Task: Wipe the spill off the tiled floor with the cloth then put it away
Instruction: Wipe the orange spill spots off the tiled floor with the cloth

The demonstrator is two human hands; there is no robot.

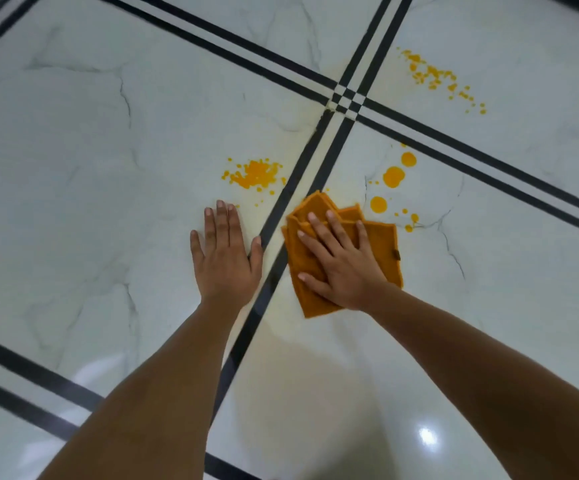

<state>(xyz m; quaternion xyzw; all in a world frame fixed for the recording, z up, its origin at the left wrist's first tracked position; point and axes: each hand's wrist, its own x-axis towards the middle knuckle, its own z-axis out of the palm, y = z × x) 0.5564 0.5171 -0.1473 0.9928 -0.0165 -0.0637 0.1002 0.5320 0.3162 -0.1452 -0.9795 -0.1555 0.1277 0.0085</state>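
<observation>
Both hands lie flat on the white marble-look tiled floor (73, 168). Left hand (225, 258) rests with fingers straight, holding nothing, just left of a double black border line (274, 220). Right hand (341, 265) presses spread fingers onto the folded orange cloth (381, 240). Beyond them, yellow-orange spill shows as a splatter (255, 174) ahead of the left hand, round drops (393, 176) past the cloth, and a farther speckled patch (433, 76).

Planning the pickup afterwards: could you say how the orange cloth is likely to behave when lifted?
Probably floppy: the cloth lies in loose folded layers under the right hand. Likely light, being thin. It may unfold when lifted.
</observation>
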